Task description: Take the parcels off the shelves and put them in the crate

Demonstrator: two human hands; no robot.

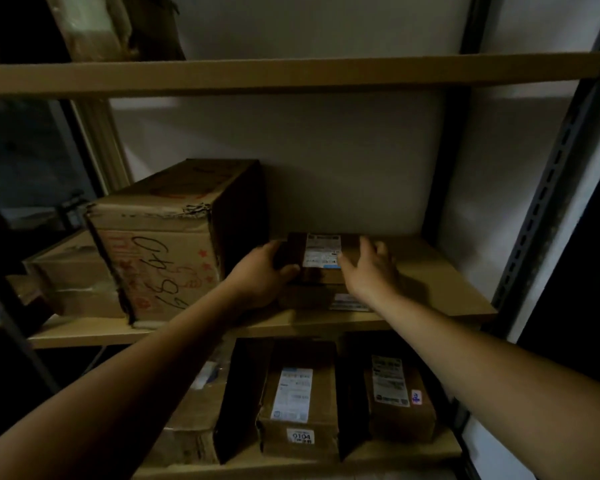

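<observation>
A small brown parcel [321, 268] with a white label lies on top of another flat parcel [312, 299] on the middle shelf [440, 278]. My left hand [260, 275] grips the small parcel's left side, thumb on its front edge. My right hand [369, 268] rests against its right side with the fingers spread. No crate is in view.
A large cardboard box [167, 237] with handwritten digits stands left of the hands, a flatter box [73, 278] beside it. The lower shelf holds two labelled parcels [300, 400] [395, 400] and a bigger box [194, 427]. A slotted metal upright [548, 188] runs along the right.
</observation>
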